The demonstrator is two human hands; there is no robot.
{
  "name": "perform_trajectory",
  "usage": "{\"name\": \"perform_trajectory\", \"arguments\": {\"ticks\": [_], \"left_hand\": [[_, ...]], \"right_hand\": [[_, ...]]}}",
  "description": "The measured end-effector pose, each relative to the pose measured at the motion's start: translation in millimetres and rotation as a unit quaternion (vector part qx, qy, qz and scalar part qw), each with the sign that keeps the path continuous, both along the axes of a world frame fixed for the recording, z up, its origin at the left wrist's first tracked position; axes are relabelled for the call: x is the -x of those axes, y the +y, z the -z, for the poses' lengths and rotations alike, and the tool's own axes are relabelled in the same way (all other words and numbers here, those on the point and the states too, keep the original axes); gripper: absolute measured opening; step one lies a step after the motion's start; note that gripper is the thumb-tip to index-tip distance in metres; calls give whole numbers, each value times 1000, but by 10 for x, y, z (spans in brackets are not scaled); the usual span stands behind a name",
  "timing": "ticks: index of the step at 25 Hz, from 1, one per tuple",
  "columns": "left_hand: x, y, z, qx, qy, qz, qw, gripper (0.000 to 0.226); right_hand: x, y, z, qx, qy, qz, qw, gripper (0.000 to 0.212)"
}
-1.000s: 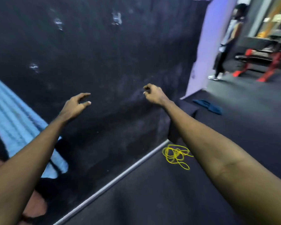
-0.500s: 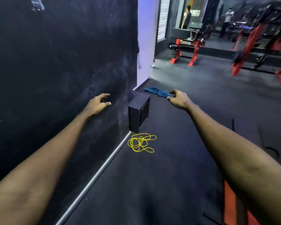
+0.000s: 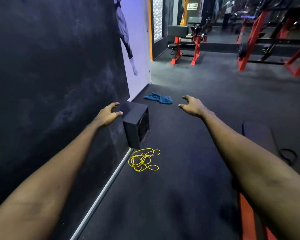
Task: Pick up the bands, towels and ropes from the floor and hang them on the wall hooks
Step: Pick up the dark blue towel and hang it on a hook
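Observation:
A tangled yellow rope (image 3: 143,161) lies on the dark floor beside the base of the black wall (image 3: 50,75). Farther along, a crumpled blue towel (image 3: 158,98) lies on the floor near the wall's corner. My left hand (image 3: 107,116) is stretched out in front of the wall, fingers loosely spread and holding nothing, just left of a black speaker box. My right hand (image 3: 191,106) reaches forward over the floor, fingers spread and empty, to the right of the towel. No wall hooks are in view.
A black speaker box (image 3: 137,125) stands against the wall above the rope. A dark bench pad (image 3: 260,135) with an orange frame sits at the right. Red gym machines (image 3: 185,42) and a distant person (image 3: 228,13) stand at the back.
The view has swung right, away from the wall and the hung light-blue towel, toward the open floor. Both hands stayed outstretched and empty; rope and towel lie unmoved.

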State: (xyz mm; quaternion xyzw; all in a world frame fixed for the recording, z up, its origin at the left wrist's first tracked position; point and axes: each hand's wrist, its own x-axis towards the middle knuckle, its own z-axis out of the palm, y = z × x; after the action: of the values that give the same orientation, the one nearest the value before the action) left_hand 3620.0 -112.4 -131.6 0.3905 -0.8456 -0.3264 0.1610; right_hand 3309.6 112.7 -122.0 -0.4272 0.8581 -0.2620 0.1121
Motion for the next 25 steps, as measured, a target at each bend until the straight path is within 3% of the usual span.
{"name": "perform_trajectory", "arguments": {"ticks": [9, 25], "left_hand": [[1973, -603, -47, -4, 2, 15, 1000, 55], [5764, -3513, 205, -50, 12, 15, 999, 55]], "right_hand": [[1907, -568, 62, -7, -36, 35, 999, 62], [5529, -3429, 235, -38, -46, 51, 997, 61]]}}
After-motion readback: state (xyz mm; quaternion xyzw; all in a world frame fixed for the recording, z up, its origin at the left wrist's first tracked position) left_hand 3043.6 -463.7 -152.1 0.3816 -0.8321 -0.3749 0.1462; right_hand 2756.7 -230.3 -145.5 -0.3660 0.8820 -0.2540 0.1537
